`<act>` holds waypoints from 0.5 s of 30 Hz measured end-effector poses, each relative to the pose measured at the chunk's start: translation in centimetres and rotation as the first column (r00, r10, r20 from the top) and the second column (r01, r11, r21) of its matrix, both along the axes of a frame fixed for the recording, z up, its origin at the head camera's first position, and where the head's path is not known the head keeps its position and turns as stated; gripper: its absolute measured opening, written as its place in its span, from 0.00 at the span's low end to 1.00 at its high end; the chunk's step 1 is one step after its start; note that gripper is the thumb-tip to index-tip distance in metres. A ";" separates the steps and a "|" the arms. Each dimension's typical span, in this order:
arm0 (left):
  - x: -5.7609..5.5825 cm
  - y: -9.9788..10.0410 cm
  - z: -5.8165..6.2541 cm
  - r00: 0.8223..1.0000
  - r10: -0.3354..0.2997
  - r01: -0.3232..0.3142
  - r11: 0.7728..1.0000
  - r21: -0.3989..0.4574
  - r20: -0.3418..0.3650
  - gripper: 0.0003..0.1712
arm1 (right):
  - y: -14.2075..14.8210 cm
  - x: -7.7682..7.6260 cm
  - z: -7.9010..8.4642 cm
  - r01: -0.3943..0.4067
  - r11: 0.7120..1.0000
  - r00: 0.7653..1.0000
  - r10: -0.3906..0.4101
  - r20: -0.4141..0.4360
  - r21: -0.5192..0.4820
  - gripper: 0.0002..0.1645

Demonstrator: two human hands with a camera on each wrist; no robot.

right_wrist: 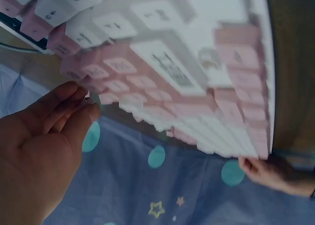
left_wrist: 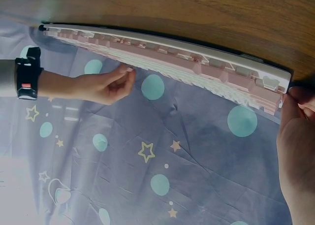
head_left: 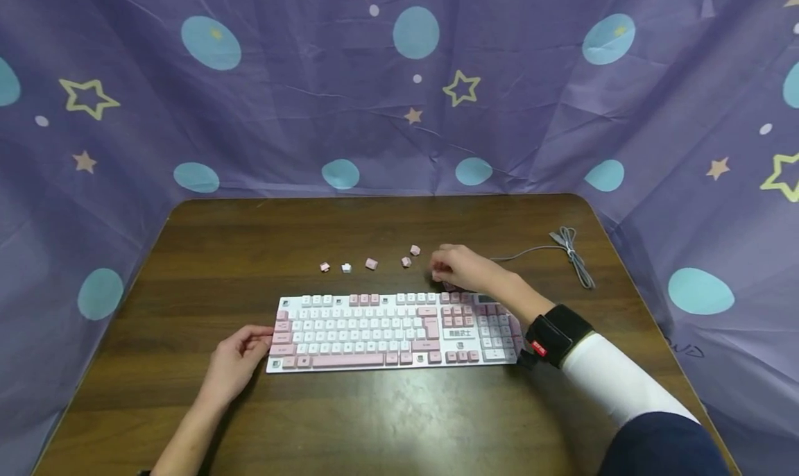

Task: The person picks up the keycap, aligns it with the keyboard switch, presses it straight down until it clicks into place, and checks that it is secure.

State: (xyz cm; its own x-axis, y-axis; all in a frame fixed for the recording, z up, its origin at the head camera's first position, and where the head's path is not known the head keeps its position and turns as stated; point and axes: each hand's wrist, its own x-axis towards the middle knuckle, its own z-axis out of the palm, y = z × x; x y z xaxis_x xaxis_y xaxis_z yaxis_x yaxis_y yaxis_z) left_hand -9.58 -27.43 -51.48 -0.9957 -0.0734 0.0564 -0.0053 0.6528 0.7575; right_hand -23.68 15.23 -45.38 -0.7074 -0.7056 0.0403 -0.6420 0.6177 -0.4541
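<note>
A pink and white keyboard (head_left: pixel 373 344) lies across the table. Several places on it, such as the top left corner, show dark marks where caps would sit. My left hand (head_left: pixel 234 365) pinches the keyboard's left edge between thumb and fingers. Beyond the keyboard's top right part, my right hand (head_left: pixel 465 268) is low over the table, its thumb and fingertips together on a small pink keycap (right_wrist: pixel 87 94), mostly hidden by the fingers. Loose keycaps lie behind the keyboard: a white one (head_left: pixel 346 268) and several pink ones, among them a larger pink keycap (head_left: pixel 371 264).
A grey cable (head_left: pixel 530 253) runs right from behind my right hand to a tied bundle (head_left: pixel 571 250). The wooden table (head_left: pixel 250 233) has rounded back corners. A purple curtain (head_left: pixel 312 115) with stars and dots hangs behind and on both sides.
</note>
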 end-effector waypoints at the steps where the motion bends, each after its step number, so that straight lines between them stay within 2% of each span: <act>1: 0.0 0.0 0.0 1.000 0.000 0.000 1.000 0.002 -0.001 0.08 | 0.2 0.3 0.2 0.004 1.000 1.000 -0.004 0.017 -0.011 0.06; 9: 0.1 0.0 0.1 1.000 0.006 -0.006 1.000 -0.004 0.004 0.09 | 1.7 3.4 1.7 0.014 0.998 0.992 -0.007 0.125 -0.060 0.08; 15: 0.0 0.0 0.0 1.000 0.004 -0.004 1.000 0.003 0.004 0.08 | 3.0 6.0 1.8 0.027 0.998 0.986 -0.018 0.165 -0.050 0.07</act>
